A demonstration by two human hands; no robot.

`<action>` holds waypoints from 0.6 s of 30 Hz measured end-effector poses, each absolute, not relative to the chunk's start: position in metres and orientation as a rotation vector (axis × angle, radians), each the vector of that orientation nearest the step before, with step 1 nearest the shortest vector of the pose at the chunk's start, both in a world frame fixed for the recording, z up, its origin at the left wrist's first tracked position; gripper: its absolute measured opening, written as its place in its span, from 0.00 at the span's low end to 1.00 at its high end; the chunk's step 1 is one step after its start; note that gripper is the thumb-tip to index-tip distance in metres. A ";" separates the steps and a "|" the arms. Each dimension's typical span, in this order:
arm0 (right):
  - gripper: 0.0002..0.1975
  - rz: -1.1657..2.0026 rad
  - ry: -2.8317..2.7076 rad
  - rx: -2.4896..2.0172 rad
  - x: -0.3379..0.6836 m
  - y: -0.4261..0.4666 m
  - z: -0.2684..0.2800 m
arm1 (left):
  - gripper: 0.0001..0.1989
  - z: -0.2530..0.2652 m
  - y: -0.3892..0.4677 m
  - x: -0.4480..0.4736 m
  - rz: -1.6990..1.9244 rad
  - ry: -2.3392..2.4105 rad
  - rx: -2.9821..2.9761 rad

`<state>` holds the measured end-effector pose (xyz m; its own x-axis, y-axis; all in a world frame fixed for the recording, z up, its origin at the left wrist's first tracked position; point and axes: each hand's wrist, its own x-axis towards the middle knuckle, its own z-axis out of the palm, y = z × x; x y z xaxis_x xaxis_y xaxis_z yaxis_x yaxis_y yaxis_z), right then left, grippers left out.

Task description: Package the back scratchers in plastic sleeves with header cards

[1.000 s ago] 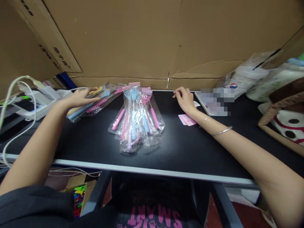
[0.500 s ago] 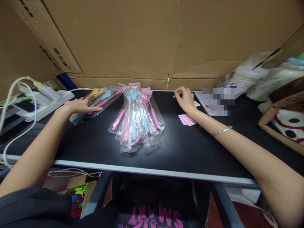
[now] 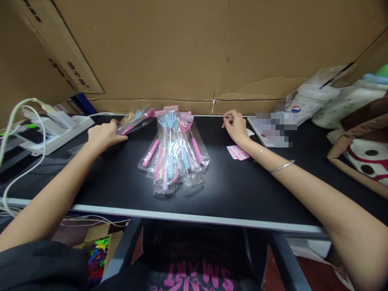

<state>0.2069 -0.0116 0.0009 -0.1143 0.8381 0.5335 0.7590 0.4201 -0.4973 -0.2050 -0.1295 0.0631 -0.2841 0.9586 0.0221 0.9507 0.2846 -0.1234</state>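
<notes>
My left hand [image 3: 104, 135] is closed round several back scratchers [image 3: 129, 128] in clear bags at the back left of the desk. Their yellow, blue and pink hand-shaped heads stick out beyond my fingers, and the palm hides part of the handles. A fanned pile of bagged back scratchers [image 3: 171, 151], pink, blue and purple, lies in the middle of the desk. My right hand [image 3: 236, 128] rests with its fingers curled in, and nothing shows in them. Just below its wrist are small pink printed cards [image 3: 238, 152].
A white power strip [image 3: 57, 135] with cables stands at the left. A phone-like flat device [image 3: 263, 133], partly blurred out, lies right of my right hand. Behind it are a bagged Pepsi cup [image 3: 309, 103] and a brown-handled bag [image 3: 363, 145]. Cardboard [image 3: 157, 52] walls the back.
My left hand has gone from lying spread over the bagged back scratchers to gripping them, and they have bunched up and shifted slightly. My right hand stays in place.
</notes>
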 end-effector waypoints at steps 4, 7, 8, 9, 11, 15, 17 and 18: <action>0.09 0.051 -1.998 -1.324 0.203 -0.018 0.005 | 0.37 0.068 -0.135 -0.198 0.264 -2.454 -1.755; 0.09 -0.068 -2.085 -1.299 0.198 -0.029 0.014 | 0.37 0.075 -0.139 -0.196 0.229 -2.464 -1.714; 0.10 -0.116 -2.114 -1.284 0.195 -0.033 0.017 | 0.37 0.078 -0.140 -0.197 0.202 -2.464 -1.695; 0.11 -0.153 -2.145 -1.256 0.192 -0.037 0.021 | 0.37 0.080 -0.142 -0.197 0.172 -2.464 -1.668; 0.13 -0.177 -2.210 -1.171 0.184 -0.047 0.029 | 0.36 0.085 -0.145 -0.198 0.117 -2.462 -1.607; 0.17 0.018 -2.374 -1.014 0.162 -0.071 0.037 | 0.36 0.090 -0.151 -0.196 0.057 -2.451 -1.541; 0.21 0.157 -2.470 -0.973 0.151 -0.082 0.036 | 0.36 0.091 -0.152 -0.194 0.056 -2.443 -1.555; 0.24 0.216 -2.522 -0.965 0.146 -0.086 0.034 | 0.36 0.091 -0.152 -0.194 0.055 -2.440 -1.566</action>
